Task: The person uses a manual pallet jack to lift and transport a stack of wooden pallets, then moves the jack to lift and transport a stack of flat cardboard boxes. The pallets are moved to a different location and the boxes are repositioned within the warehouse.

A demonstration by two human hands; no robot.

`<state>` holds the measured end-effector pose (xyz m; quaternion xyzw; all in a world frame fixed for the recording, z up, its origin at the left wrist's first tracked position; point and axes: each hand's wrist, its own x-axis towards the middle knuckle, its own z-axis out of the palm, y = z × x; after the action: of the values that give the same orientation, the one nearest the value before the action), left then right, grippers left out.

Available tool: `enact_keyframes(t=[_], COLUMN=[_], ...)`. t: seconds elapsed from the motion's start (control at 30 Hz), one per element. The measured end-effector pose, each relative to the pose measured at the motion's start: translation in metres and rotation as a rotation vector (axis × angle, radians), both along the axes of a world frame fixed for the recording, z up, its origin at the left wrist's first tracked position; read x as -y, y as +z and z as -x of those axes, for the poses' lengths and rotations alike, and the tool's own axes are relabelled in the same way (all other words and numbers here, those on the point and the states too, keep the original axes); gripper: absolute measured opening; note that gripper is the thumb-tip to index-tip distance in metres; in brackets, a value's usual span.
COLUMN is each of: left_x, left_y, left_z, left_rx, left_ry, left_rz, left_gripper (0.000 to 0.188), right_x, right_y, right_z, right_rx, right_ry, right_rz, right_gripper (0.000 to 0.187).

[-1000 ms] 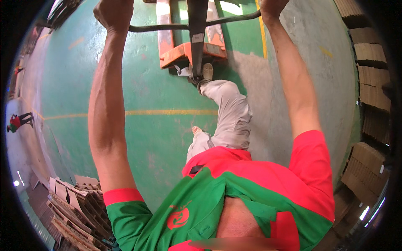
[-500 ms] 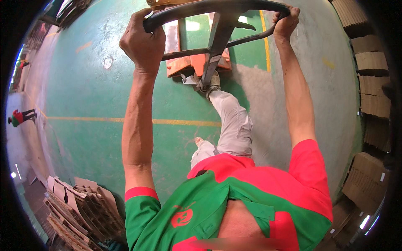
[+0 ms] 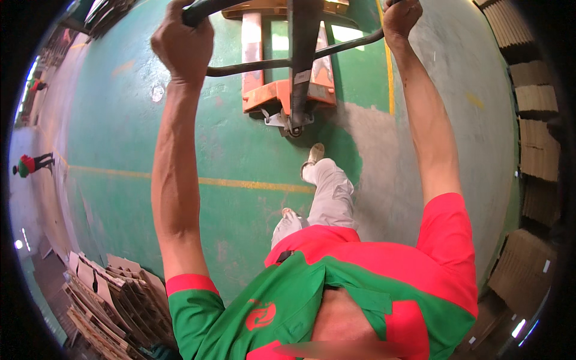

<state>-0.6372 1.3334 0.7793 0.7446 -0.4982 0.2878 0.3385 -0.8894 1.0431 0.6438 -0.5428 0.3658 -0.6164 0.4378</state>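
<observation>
My left hand (image 3: 183, 45) is closed round the left end of a black loop handle (image 3: 255, 67) at the top of the view. On the right end of that handle, my right hand (image 3: 401, 21) is closed too; the top of the loop runs out of the picture. A dark shaft (image 3: 302, 66) leads down from the handle to an orange pallet jack (image 3: 264, 96). Its forks (image 3: 252, 45) point away from me on the floor. My shoe (image 3: 315, 152) stands on the floor just in front of the jack's base.
Green floor (image 3: 120, 138) with a yellow line (image 3: 258, 185) lies around me, turning grey at right. Flat cardboard (image 3: 120, 300) is stacked at lower left; more cardboard stacks (image 3: 538, 150) line the right. A person (image 3: 33, 164) stands at far left. A yellowish-orange object (image 3: 330, 7) is beyond the forks.
The handle and both hands have risen toward the top edge, my left hand also shifting left. My foot, which was at the jack's base, is now apart from it on the floor.
</observation>
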Motion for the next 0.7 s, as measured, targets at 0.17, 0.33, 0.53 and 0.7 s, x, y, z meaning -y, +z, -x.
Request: enact_keyframes(t=[0.17, 0.33, 0.53, 0.7], left_x=[0.011, 0.024, 0.033, 0.062], left_y=[-0.003, 0.002, 0.016, -0.001], left_z=[0.013, 0.040, -0.005, -0.096], left_rx=[-0.076, -0.197, -0.146, -0.003], left_ry=[-0.014, 0.035, 0.157, 0.219], left_rz=[0.036, -0.147, -0.078, -0.010], left_gripper=[0.017, 0.013, 0.014, 0.014], right_x=[0.051, 0.064, 0.102, 0.132], right_y=[-0.034, -0.037, -0.027, -0.042], right_z=[0.012, 0.045, -0.037, -0.139], right_rx=[-0.680, -0.322, -0.695, -0.600], right_ry=[-0.357, 0.023, -0.381, -0.309], right_rz=[0.790, 0.104, 0.667, 0.631], right_gripper=[0.011, 0.012, 0.014, 0.015])
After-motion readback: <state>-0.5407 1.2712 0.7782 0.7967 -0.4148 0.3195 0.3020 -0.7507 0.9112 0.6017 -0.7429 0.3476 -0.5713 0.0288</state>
